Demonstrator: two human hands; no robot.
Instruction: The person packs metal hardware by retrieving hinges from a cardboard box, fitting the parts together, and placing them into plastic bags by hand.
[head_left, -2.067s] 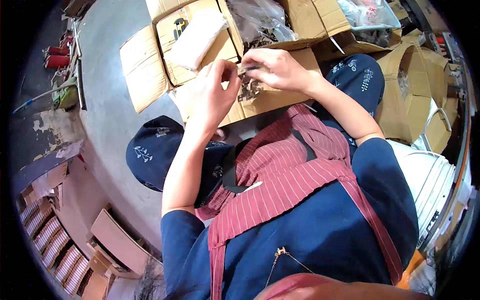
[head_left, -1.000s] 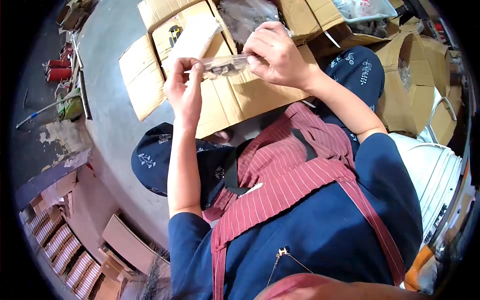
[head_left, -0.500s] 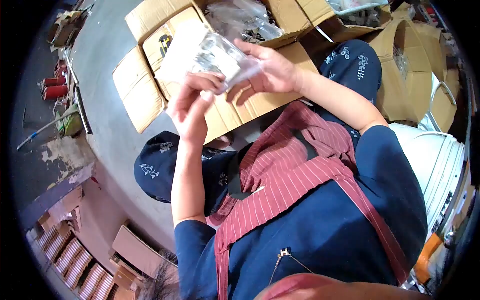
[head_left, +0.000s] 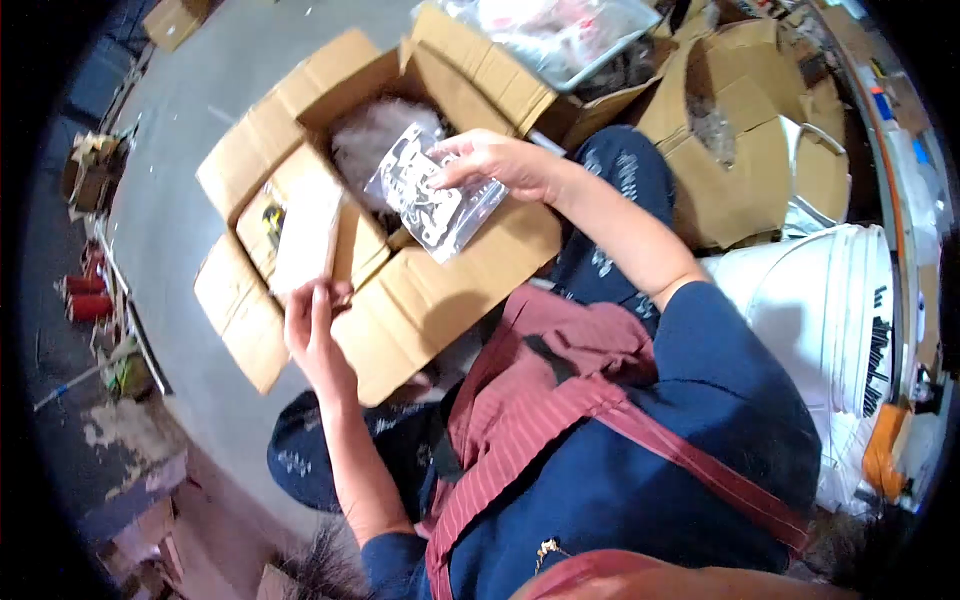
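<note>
Ahead of L hand [head_left: 320,337], white pack [head_left: 308,232] is laid lengthwise away, near end appar. touched, grip unclear; clear bag [head_left: 434,222] is held in R hand [head_left: 508,166], over box [head_left: 405,325].

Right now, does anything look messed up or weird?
The cardboard box on the right, above the white bucket, looks battered: its sides are creased and bent out of shape. The dark surface at far left has ragged pale patches, maybe peeling paint.

Your right hand [head_left: 500,165] hides part of the clear bag [head_left: 430,215], blur obscures whether your left hand [head_left: 318,335] grips the white pack [head_left: 308,235], and the top edge cuts off the tray [head_left: 612,57].
</note>
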